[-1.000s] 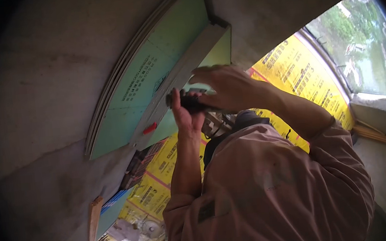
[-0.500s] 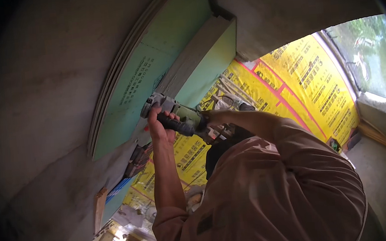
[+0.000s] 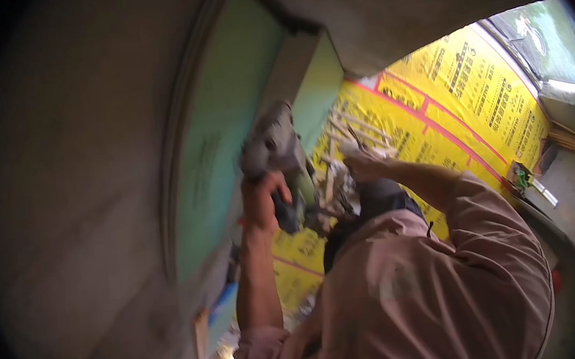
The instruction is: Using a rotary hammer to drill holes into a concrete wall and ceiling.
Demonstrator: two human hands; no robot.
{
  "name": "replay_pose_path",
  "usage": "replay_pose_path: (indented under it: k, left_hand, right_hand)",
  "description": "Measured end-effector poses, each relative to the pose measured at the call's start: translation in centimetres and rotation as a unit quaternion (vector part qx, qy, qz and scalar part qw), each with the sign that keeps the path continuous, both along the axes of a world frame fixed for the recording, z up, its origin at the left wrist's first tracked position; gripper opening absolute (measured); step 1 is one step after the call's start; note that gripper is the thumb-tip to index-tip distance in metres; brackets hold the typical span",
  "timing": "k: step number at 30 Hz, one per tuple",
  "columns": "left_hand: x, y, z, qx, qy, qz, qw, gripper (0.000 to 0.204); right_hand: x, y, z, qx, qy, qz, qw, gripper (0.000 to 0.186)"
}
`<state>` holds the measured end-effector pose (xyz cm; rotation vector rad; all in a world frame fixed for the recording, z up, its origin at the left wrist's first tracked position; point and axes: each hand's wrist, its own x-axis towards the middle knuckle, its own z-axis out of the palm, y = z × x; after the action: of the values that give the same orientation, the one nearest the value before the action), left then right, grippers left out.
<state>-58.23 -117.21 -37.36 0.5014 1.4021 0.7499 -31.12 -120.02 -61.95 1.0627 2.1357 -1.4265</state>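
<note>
My left hand (image 3: 266, 199) is closed around the handle of an angle grinder (image 3: 274, 146), a cordless-looking tool with a grey head and a green body. It is held up in front of me, before the green plasterboard sheets (image 3: 211, 145) leaning at the left. Motion blurs the tool, and its working end cannot be made out clearly. My right hand (image 3: 367, 165) is to the right of the grinder, apart from it. Its fingers are smeared, so I cannot tell whether they hold anything.
More green board (image 3: 317, 87) stands beyond the sheets. Yellow printed sheeting (image 3: 460, 100) with pink tape covers the floor. Pale wood strips (image 3: 362, 131) lie on it. A window (image 3: 551, 43) is at the upper right, with planks (image 3: 574, 141) below. A bare grey wall (image 3: 78, 165) runs along the left.
My right hand has let go of the grinder's rear and moved right. The grinder has tilted more upright in my left hand. The view has shifted somewhat.
</note>
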Motion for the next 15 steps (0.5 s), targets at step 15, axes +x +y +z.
replay_pose_path:
  k: [15]
  left_hand:
    - [4.7, -1.0, 26.8, 0.142, 0.009, -0.201, 0.969, 0.027]
  right_hand:
    - [-8.6, 10.1, 22.9, 0.030, 0.469, -0.523, 0.712, 0.038]
